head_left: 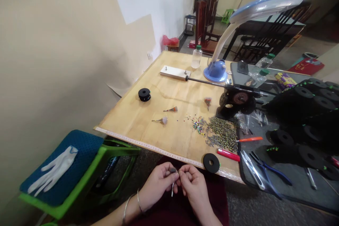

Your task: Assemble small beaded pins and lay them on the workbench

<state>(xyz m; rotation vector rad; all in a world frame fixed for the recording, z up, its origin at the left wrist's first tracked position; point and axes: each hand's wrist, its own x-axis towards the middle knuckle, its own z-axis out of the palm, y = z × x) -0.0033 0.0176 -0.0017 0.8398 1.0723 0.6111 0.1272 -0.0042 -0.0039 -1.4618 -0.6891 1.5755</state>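
Glove: white, lying on the teal cushion (87, 144) of the green stool at lower left of the frame; the glove (57, 169) is well apart from both hands.
Black spool: the spool (144, 93) rests on the wooden table (127, 127), left of the frame's centre.
Left hand: at bottom centre, the left hand (162, 180) pinches a small bundle between thumb and forefinger.
Small bundle: the small bundle (174, 170) is between the hands, just off the table's near edge; its dark head sits at the left fingertips and its pale stem points down the frame, close to upright there. The left hand has the firmer hold; the head lies just left of the right fingertips, which seems the relation that counts.
Right hand: the right hand (193, 185) has thumb and forefinger tips pressed together beside the head; whether anything is caught between them is too small to tell.
Bright beads: scattered right of centre, the beads (200, 126) lie beyond the right hand.
Black ring: flat at the table's near edge, the ring (211, 162) is near the right hand.
Metallic pieces: the heap (222, 130) adjoins the beads, farther right.
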